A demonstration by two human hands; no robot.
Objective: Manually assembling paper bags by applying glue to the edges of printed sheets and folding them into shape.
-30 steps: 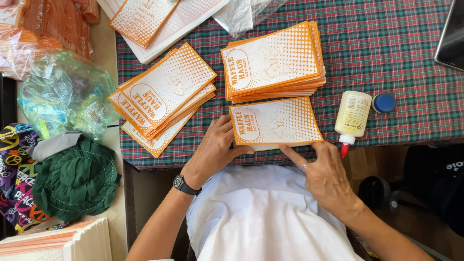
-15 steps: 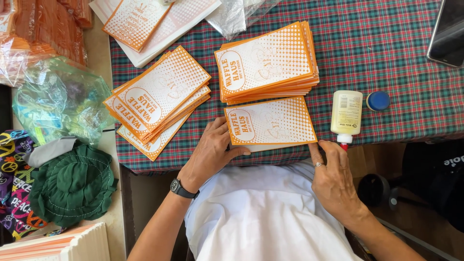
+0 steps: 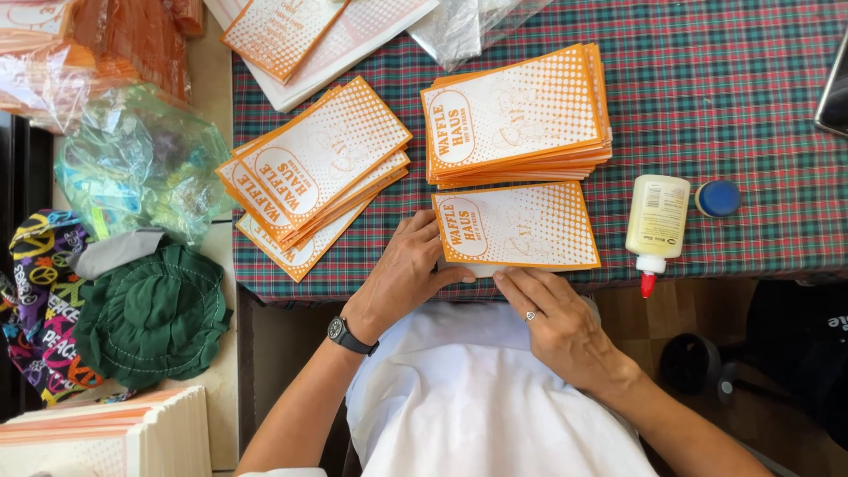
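A single orange-and-white printed paper bag (image 3: 521, 225) lies flat at the near edge of the plaid tablecloth (image 3: 707, 106). My left hand (image 3: 406, 274), with a black wristwatch, rests on the bag's near left corner, thumb against its lower edge. My right hand (image 3: 552, 318), wearing a ring, presses its fingertips on the white flap at the bag's lower edge. Just beyond the bag sits a neat stack of the same bags (image 3: 517, 115). A looser, fanned stack of bags (image 3: 314, 172) lies to the left.
A glue bottle (image 3: 655, 221) with a red tip lies right of the bag, its blue cap (image 3: 717, 198) beside it. A green cloth hat (image 3: 150, 314), plastic bags (image 3: 132, 163), and more paper stacks (image 3: 106, 437) sit to the left. A dark device (image 3: 835, 84) is at the right edge.
My right hand slid left along the bag's lower edge, from its right corner to the middle. My left hand stayed on the near left corner.
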